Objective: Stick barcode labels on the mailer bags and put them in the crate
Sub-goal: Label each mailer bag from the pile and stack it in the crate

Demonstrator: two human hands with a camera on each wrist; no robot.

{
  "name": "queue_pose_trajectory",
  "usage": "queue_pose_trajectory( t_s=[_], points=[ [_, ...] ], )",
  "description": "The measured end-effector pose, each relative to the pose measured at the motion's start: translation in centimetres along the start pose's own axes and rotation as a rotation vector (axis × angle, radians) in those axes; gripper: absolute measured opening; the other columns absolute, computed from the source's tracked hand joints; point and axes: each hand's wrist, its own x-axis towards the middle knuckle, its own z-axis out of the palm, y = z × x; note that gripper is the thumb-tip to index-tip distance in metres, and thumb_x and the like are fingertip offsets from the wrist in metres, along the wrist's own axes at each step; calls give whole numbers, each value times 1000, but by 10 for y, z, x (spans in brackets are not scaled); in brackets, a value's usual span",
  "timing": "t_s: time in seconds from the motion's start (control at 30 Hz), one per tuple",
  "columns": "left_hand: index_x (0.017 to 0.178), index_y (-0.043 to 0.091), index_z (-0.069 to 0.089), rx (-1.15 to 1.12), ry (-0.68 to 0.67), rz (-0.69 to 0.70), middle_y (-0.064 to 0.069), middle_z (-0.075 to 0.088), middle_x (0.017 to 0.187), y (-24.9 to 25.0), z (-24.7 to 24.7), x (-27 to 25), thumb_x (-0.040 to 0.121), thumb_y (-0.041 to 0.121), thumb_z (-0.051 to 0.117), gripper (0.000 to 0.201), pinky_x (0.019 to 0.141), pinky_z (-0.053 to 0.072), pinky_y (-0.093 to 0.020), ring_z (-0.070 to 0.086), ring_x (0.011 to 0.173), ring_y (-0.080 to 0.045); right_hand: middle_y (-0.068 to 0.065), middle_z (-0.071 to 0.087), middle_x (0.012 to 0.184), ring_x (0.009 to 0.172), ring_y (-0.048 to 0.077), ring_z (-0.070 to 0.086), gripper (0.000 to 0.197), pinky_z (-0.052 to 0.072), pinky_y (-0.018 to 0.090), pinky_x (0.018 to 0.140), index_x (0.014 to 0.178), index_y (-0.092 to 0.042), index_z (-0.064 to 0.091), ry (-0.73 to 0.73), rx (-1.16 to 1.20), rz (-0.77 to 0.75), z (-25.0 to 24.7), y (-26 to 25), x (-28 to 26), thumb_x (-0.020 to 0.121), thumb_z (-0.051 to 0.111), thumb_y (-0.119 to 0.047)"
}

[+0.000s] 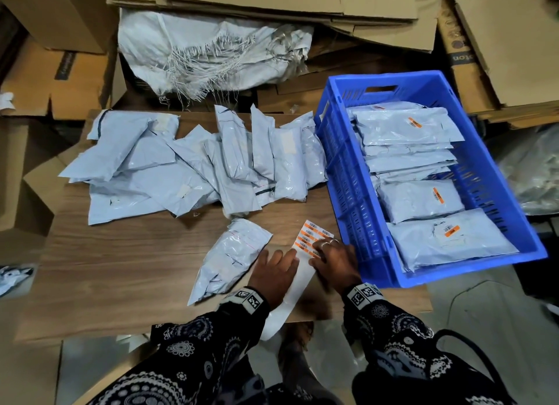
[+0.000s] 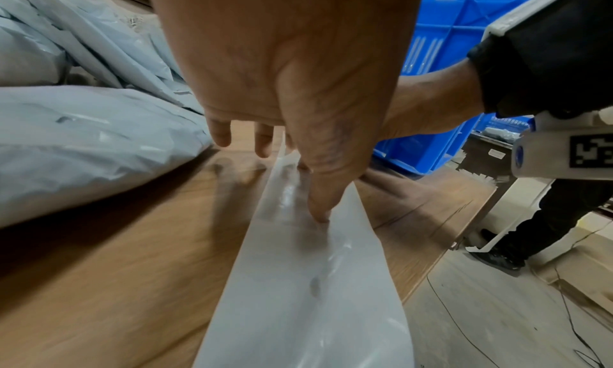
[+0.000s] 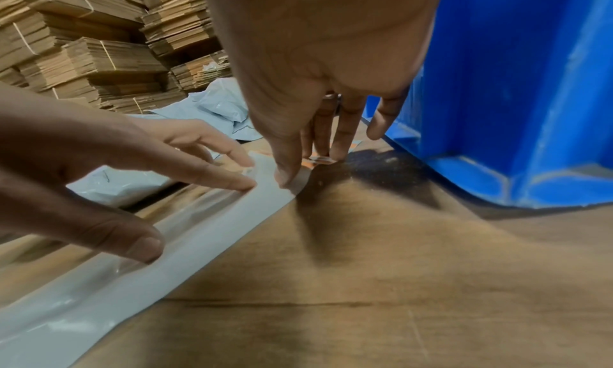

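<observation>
Head view: blue crate point(image 1: 348, 174) at the table's point(image 1: 121, 268) right edge already holds several mailer bags w/ orange barcode labels point(image 1: 450, 231); a bigger heap of unlabelled bags point(image 1: 187, 162) lies along the far edge, so I'd judge less than half done. One loose bag point(image 1: 233, 253) waits near the front edge, beside the label strip point(image 1: 311, 238). Left wrist view: left hand point(image 2: 291, 85), fingers straight, grip holding nothing, presses the strip's bare backing point(image 2: 298, 295) flat. Right wrist view: right hand point(image 3: 315, 72), thumb and fingertips on the strip's edge, seemingly starting to peel a label; whether it's pinched yet can't be told.
</observation>
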Motion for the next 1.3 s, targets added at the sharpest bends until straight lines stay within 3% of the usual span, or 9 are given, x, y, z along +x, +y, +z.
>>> queue_pose_trajectory(
  t_s=[0.13, 0.2, 0.3, 0.47, 0.63, 0.87, 1.03, 1.17, 1.3],
  points=[
    [147, 12, 44, 52, 44, -14, -8, 36, 159, 4, -7, -1, 80, 26, 75, 74, 105, 40, -57, 44, 135, -33, -3, 65, 131, 124, 19, 55, 34, 33, 39, 106, 123, -26, 67, 26, -41, -35, -1, 0, -1, 95, 57, -44],
    [142, 15, 52, 63, -3, -21, -5, 44, 155, 3, -10, -2, 77, 28, 75, 70, 100, 45, -55, 48, 134, -31, -3, 65, 131, 123, 19, 56, 32, 33, 40, 104, 118, -26, 70, 29, -79, -65, 0, 0, -1, 97, 53, -44],
    [123, 23, 69, 34, 12, 12, 2, 61, 139, 2, -6, -1, 75, 26, 57, 50, 87, 56, -48, 61, 123, -23, -4, 65, 132, 125, 20, 56, 32, 34, 40, 101, 113, -26, 73, 38, -96, -84, 1, 1, -1, 97, 50, -43],
    [126, 24, 68, 30, 13, -1, 2, 59, 143, 2, 1, -3, 79, 25, 48, 52, 90, 55, -50, 59, 128, -22, -4, 68, 127, 123, 20, 56, 30, 35, 39, 99, 107, -25, 75, 60, -53, -89, 2, 1, 0, 98, 51, -39],
    [152, 17, 39, 18, 25, -17, -1, 24, 166, 3, -1, -4, 96, 16, 34, 57, 110, 35, -58, 28, 150, -25, -3, 70, 113, 111, 19, 60, 31, 37, 35, 91, 100, -22, 73, 81, -54, -86, -1, 0, 1, 101, 45, -35],
    [158, 11, 21, -38, 6, -21, -5, 6, 170, 3, -3, -3, 103, 13, 38, 58, 116, 22, -60, 11, 155, -29, 8, 73, 102, 95, 26, 67, 27, 53, 39, 88, 97, -14, 71, 160, 262, 56, 2, 2, -2, 102, 49, -28],
    [159, 9, 15, -39, -39, -14, -8, 2, 170, 4, -6, -6, 104, 11, 38, 60, 118, 18, -60, 6, 155, -31, 6, 73, 100, 92, 25, 69, 17, 57, 41, 84, 93, -21, 62, 197, 497, 211, 2, -2, 2, 100, 51, -31],
    [159, 10, 15, -43, -40, -28, -6, 3, 170, 4, -9, -6, 104, 13, 38, 60, 119, 17, -59, 6, 155, -30, -4, 67, 115, 104, 16, 65, 26, 55, 43, 93, 105, -27, 68, 17, 314, 163, 3, -3, 1, 89, 64, -47],
    [159, 11, 13, -29, -71, -20, -6, 0, 170, 4, -12, -7, 105, 12, 37, 60, 119, 15, -60, 4, 155, -29, 2, 67, 107, 99, 20, 65, 15, 55, 40, 89, 91, -21, 68, 59, 303, 152, 1, -2, 4, 94, 61, -34]
  ],
)
